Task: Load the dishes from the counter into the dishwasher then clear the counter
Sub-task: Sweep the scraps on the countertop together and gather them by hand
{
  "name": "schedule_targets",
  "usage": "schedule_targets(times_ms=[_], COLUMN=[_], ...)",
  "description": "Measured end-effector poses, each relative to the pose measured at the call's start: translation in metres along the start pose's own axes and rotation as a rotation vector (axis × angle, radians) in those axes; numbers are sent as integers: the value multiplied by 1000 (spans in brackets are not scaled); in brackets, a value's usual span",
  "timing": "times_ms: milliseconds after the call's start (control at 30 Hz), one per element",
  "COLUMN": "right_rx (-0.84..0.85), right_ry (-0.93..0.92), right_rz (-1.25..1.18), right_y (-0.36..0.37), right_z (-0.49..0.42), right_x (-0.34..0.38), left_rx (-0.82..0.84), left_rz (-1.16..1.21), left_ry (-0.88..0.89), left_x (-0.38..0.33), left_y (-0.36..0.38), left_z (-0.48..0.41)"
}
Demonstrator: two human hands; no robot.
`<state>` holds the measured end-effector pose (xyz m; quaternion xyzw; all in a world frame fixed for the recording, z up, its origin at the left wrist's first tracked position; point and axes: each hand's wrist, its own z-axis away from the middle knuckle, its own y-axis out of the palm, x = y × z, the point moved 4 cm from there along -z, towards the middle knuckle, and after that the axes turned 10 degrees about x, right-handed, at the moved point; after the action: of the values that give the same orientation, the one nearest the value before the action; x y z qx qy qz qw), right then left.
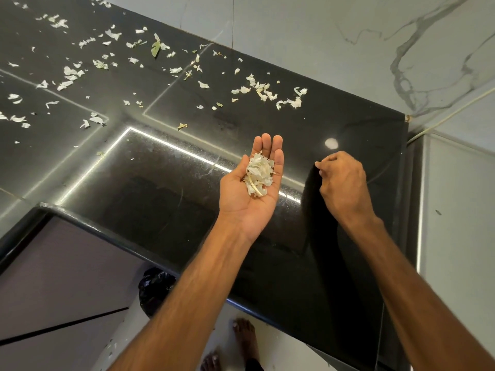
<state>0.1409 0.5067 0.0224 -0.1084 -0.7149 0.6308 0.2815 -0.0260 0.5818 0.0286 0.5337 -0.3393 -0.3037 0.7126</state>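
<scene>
My left hand [242, 207] lies palm up above the black counter [160, 178], fingers straight, carrying a small pile of white peel scraps [258, 176] in the palm. My right hand [344, 183] hovers just to its right over the counter, back up, with the fingers curled and the fingertips pressed together; I see nothing between them. Many loose white peel scraps [267, 92] and a few green leaf bits [156, 48] lie scattered over the far and left parts of the counter. No dishes or dishwasher are in view.
A black bin bag [154, 287] sits on the floor below the counter's front edge, beside my bare feet [245, 336]. Grey cabinet fronts [53, 277] are at lower left. A marble wall [401, 36] backs the counter and a white surface [455, 210] borders it on the right.
</scene>
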Motion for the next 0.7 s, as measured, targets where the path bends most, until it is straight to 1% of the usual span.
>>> schedule_targets(times_ms=[133, 333, 400, 600, 700], right_rx=[78, 91, 123, 211, 295], right_ry=[108, 198, 216, 206, 142], right_rz=[-28, -101, -118, -148, -185], right_y=[-11, -19, -19, -7, 8], right_z=[-14, -14, -8, 47, 81], right_x=[2, 10, 19, 75, 114], left_rx=[-3, -2, 0, -20, -34], left_rz=[10, 3, -2, 4, 13], left_ry=[3, 39, 58, 99, 137], left_x=[-5, -16, -20, -42, -57], left_y=[-1, 1, 1, -10, -17], left_z=[7, 24, 33, 65, 90])
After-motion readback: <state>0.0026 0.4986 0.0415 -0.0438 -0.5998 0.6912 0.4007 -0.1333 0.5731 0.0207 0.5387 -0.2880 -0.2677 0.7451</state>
